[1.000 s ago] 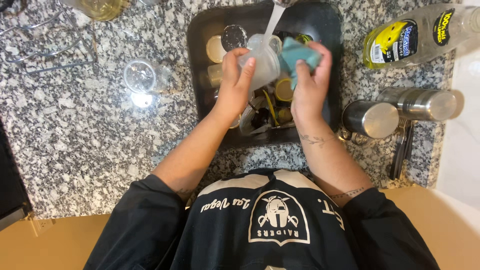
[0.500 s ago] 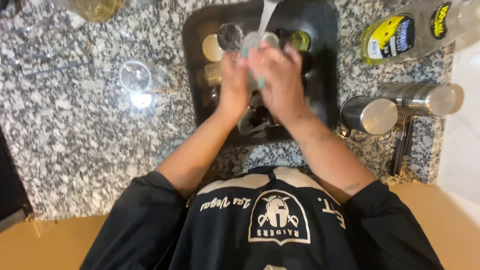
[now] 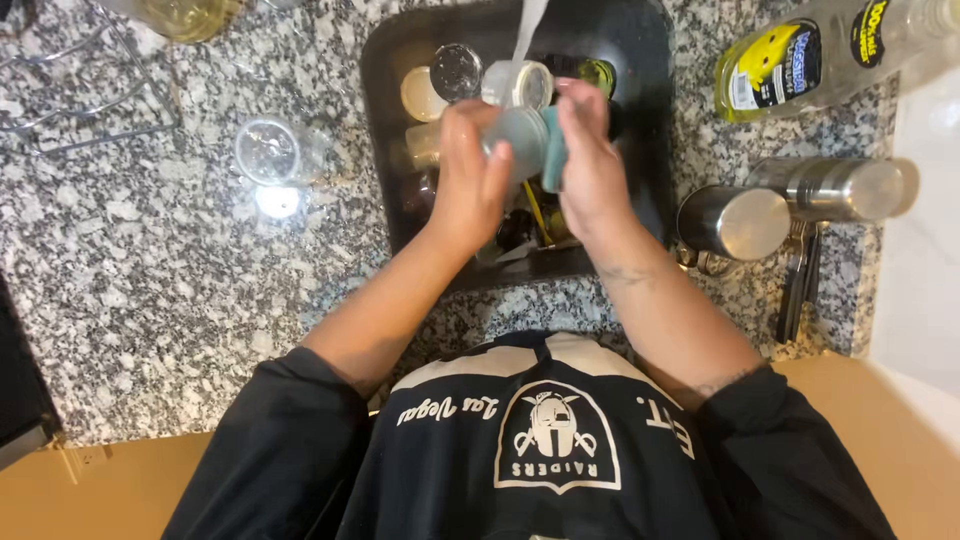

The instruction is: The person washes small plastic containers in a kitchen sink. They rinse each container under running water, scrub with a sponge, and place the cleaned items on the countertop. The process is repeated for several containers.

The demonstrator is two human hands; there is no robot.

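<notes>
your left hand [image 3: 470, 180] grips the cup [image 3: 518, 140] over the sink [image 3: 650, 120] so your right hand [image 3: 590, 170], clamping the sponge [image 3: 553, 150], can scrub it

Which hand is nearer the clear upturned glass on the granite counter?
Left. The left hand is over the sink, right of the clear upturned glass; the right hand is farther right.

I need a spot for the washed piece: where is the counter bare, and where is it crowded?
Bare granite lies left of the sink, below the upturned clear glass. A narrow strip runs along the sink's near edge. Crowded: the sink itself, under both hands, and the right side with steel cups and the soap bottle.
</notes>
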